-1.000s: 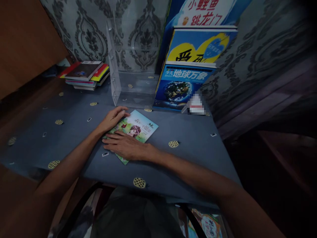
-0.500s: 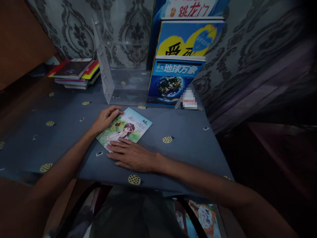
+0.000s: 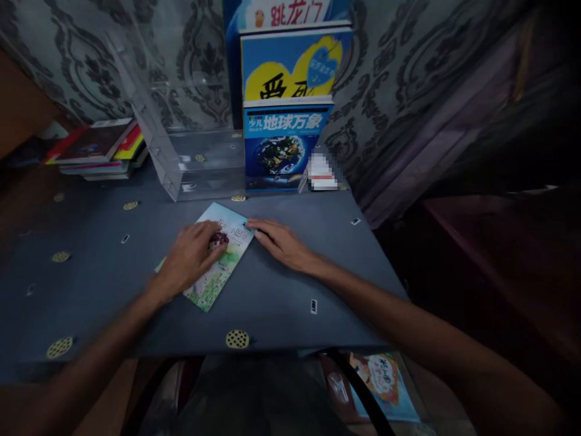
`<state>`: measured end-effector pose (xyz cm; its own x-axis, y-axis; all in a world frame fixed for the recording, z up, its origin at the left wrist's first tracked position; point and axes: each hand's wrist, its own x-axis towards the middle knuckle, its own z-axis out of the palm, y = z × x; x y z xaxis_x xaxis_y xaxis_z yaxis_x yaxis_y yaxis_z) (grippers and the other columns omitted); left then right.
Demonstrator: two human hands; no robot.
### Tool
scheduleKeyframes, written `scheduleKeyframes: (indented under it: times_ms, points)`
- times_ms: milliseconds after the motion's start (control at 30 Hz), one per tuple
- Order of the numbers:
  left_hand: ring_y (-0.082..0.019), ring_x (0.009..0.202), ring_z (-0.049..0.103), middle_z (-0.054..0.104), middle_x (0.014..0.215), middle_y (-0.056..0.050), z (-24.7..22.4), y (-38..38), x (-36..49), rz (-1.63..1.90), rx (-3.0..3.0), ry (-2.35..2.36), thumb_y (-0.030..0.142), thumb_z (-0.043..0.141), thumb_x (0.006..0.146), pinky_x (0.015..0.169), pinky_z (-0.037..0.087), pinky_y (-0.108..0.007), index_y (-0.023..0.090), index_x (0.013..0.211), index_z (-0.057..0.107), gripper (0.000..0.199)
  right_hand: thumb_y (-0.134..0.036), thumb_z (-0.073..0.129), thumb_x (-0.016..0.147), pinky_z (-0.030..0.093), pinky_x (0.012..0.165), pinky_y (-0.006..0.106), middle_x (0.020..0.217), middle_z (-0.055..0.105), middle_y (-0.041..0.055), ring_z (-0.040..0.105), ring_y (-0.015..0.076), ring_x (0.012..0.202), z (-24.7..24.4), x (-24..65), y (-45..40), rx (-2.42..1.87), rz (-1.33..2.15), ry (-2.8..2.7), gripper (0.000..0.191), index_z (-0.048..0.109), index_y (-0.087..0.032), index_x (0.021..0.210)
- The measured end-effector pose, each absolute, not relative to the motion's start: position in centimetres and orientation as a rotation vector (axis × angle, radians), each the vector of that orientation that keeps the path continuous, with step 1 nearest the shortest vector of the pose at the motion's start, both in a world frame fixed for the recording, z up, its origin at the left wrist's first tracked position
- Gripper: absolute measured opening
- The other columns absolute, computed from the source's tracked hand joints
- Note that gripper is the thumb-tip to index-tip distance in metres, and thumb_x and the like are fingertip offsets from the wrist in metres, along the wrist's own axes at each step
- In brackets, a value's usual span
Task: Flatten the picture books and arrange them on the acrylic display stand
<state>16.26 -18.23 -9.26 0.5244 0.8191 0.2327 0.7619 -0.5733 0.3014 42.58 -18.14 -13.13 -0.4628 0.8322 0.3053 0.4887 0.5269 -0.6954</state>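
A thin picture-covered book (image 3: 211, 289) lies flat and tilted on the cloth-covered table in front of me. My left hand (image 3: 188, 254) rests over its left and middle part, with fingers stretched out and the thumb apart, covering much of the cover drawing. At the upper right corner of the book, the fingertips of my right hand (image 3: 284, 245) touch the edge. Its fingers are extended and the thumb lies below them, off the cover.
Behind the book stands a clear acrylic rack (image 3: 166, 166). Its right side holds upright books, with a blue earth book (image 3: 285, 148) in front. A book stack (image 3: 97, 148) sits at the back left. Another book (image 3: 384, 384) lies below the table edge.
The book has turned on the table. My left hand has moved from its upper left edge onto its cover, and my right hand from the lower cover to the upper right corner. The view has shifted right.
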Motion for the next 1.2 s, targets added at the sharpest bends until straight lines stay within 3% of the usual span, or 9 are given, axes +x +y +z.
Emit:
scheduleKeyframes:
  times_ms: [100, 233, 633, 1200]
  points:
    - [-0.035, 0.134, 0.053, 0.059, 0.143, -0.017, -9.3, -20.1, 18.8, 0.438, 2.714, 1.323, 0.049, 0.049, 0.098, 0.11, 0.043, -0.053, 0.019, 0.133, 0.056, 0.047, -0.034, 0.039, 0.106, 0.052, 0.103, 0.044, 0.128, 0.071, 0.0113, 0.067, 0.0235, 0.119, -12.7, 42.6, -18.0, -1.073, 0.809, -1.977, 0.039, 0.065, -0.018, 0.131]
    - [-0.04, 0.136, 0.05, 0.059, 0.142, -0.021, -9.3, -20.7, 21.1, 0.241, 2.818, 1.437, 0.045, 0.052, 0.097, 0.108, 0.043, -0.058, 0.015, 0.136, 0.054, 0.049, -0.033, 0.039, 0.106, 0.055, 0.094, 0.038, 0.115, 0.076, 0.0103, 0.071, 0.0199, 0.106, -12.5, 42.8, -18.0, -1.021, 0.955, -1.82, 0.038, 0.066, -0.017, 0.128]
    - [-0.034, 0.124, 0.064, 0.071, 0.125, -0.018, -9.2, -21.2, 23.0, 0.188, 3.0, 1.475, 0.032, 0.042, 0.102, 0.094, 0.056, -0.045, 0.017, 0.119, 0.065, 0.032, -0.027, 0.04, 0.106, 0.051, 0.093, 0.032, 0.097, 0.078, 0.0066, 0.072, 0.0167, 0.097, -12.0, 43.8, -17.7, -0.967, 1.0, -1.755, 0.034, 0.065, -0.013, 0.124]
    - [-0.031, 0.112, 0.071, 0.075, 0.116, -0.015, -8.5, -21.2, 23.2, 0.199, 2.963, 1.482, 0.029, 0.039, 0.103, 0.08, 0.059, -0.039, 0.019, 0.111, 0.068, 0.032, -0.029, 0.039, 0.107, 0.051, 0.091, 0.03, 0.096, 0.078, 0.0051, 0.072, 0.0168, 0.097, -11.8, 43.9, -17.8, -0.967, 1.026, -1.723, 0.034, 0.068, -0.015, 0.117]
